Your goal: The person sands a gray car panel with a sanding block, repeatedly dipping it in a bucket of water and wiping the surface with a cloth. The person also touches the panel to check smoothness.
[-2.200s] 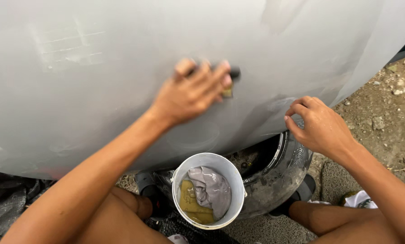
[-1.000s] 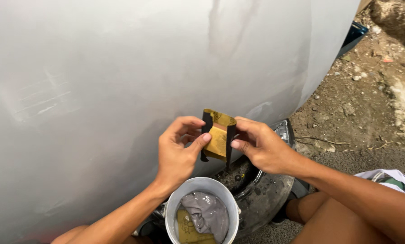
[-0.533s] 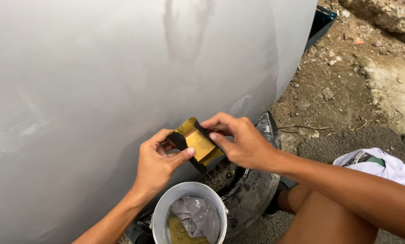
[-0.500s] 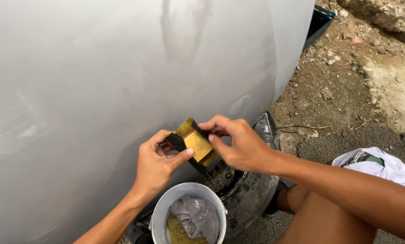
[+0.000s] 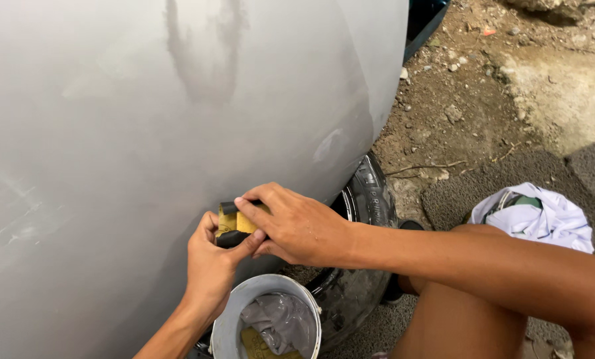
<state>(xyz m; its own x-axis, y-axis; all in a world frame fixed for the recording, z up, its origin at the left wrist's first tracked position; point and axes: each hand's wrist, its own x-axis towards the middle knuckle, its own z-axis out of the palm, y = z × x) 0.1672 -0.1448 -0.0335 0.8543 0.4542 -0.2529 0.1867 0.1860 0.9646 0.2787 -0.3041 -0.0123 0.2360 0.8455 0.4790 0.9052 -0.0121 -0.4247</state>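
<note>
Both hands closed on a yellow sanding block against the grey panel.

Nearest the camera, a white bucket held grey water, a grey rag and a yellow piece. Just above it, the left hand gripped the yellow sanding block from below, fingers curled; the right hand lay over its top, fingers pressed on it. The block touched the grey body panel. Beyond were a tyre, a white cloth and bare dirt ground.

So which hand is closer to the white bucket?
The left hand. It is right above the white bucket, wrist almost at the rim, holding the yellow sanding block. The right hand is higher up, on the block too.
</note>
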